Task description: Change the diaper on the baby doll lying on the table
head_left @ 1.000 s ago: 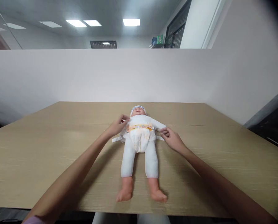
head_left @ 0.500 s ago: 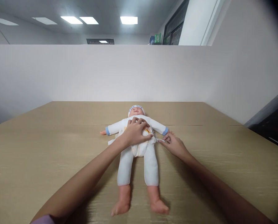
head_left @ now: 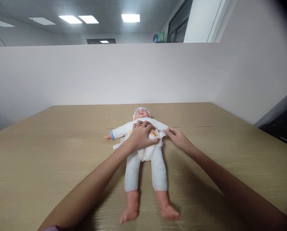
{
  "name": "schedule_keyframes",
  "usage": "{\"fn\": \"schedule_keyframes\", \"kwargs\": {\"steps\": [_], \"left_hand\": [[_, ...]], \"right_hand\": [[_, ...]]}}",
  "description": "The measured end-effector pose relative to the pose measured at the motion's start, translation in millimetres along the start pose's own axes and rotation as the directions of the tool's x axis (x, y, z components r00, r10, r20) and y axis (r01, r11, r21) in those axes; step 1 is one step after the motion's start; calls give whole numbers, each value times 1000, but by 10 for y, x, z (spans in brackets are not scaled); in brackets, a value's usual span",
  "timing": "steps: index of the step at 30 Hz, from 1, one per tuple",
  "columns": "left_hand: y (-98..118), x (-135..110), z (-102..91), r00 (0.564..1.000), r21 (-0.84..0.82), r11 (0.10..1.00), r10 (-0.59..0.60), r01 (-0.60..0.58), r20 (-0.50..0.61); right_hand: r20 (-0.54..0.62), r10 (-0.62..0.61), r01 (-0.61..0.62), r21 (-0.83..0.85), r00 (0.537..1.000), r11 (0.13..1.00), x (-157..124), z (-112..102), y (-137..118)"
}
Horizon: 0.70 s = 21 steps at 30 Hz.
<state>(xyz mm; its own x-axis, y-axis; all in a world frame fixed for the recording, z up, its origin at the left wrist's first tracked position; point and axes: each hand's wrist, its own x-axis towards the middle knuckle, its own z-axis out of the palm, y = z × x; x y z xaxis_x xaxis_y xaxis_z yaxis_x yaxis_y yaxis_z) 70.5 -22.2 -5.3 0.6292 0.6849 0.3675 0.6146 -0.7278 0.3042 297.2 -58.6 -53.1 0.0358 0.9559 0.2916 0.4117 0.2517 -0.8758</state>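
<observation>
A baby doll [head_left: 145, 166] in white clothes and a white cap lies on its back on the wooden table [head_left: 49, 160], feet toward me. A white diaper [head_left: 147, 153] with an orange-patterned waistband is around its hips. My left hand [head_left: 140, 136] lies flat on the doll's belly, fingers spread over the diaper front. My right hand [head_left: 175, 137] is at the doll's right side, fingers pinched on the diaper's side tab [head_left: 163, 133], drawing it onto the waistband. The diaper's other tab [head_left: 118, 145] sticks out loose on the left.
A white partition wall [head_left: 109, 73] stands along the table's far edge and right side. Beyond the table at the right is a dark surface [head_left: 282, 128]. The table's near edge is out of view below.
My right hand has moved inward from the table beside the doll, carrying the tab onto the waistband. My left hand has stayed pressed on the belly since half a second ago.
</observation>
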Motion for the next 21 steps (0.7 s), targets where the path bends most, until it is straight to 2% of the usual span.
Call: {"fn": "schedule_keyframes", "kwargs": {"steps": [3,7,9,12,14,16,17,19,21], "left_hand": [[-13,4,4,1000,-15,1000,-12,12,0],[-27,9,19,999,-77,996,-33,35,29],[-40,13,16,998,-102,994,-46,50,44],[-96,27,-36,996,-194,978,-69,80,64],[-172,36,-104,991,-364,927,-44,89,130],[-275,26,-168,980,-575,813,24,96,197],[-334,6,-187,979,-658,747,52,92,195],[-463,-75,-184,993,-737,674,37,56,109],[-609,-220,-132,999,-717,697,-36,0,-35]], "right_hand": [[56,-28,32,-75,998,997,159,233,-155],[-6,-77,75,-170,997,983,156,436,-268],[-51,-166,156,-166,985,974,43,446,-289],[-67,-353,334,-204,933,920,-180,407,-284],[-5,-444,431,-223,896,874,-287,381,-258],[53,-500,498,-233,864,835,-329,363,-217],[74,-521,523,-237,850,819,-330,355,-194],[107,-546,554,-245,831,796,-316,337,-147],[131,-544,558,-255,829,790,-309,319,-106]]}}
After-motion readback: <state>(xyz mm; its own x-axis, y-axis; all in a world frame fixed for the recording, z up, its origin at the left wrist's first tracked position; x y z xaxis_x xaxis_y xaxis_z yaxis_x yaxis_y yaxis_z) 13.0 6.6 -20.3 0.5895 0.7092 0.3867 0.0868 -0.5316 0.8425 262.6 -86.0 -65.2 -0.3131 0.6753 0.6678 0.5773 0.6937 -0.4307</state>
